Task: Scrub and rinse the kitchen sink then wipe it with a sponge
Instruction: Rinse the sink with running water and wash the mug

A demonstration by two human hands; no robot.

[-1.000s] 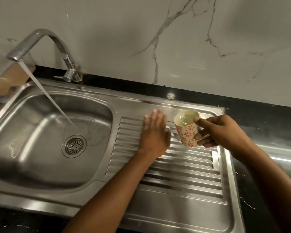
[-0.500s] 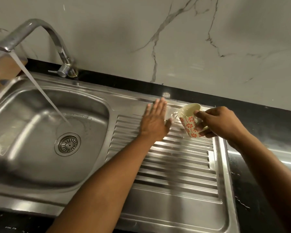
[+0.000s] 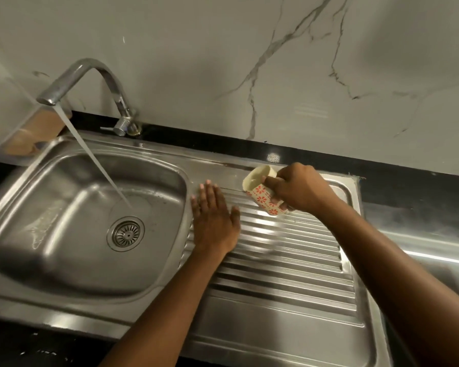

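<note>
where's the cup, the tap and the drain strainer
cup (image 3: 261, 199), head view, on its flowered side wall
tap (image 3: 66, 82), head view, on the slanted spout arm
drain strainer (image 3: 125, 235), head view, on the middle of the grate

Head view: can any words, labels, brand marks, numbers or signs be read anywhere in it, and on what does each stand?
None: nothing in this frame can be read as text.
On the cream cup with red flower print, gripped by the right hand: pattern only, no letters.
On the curved steel tap and the ribbed stainless steel drainboard: no brand mark or stamp shows.
On the grey marble-look wall: veins only.
</note>
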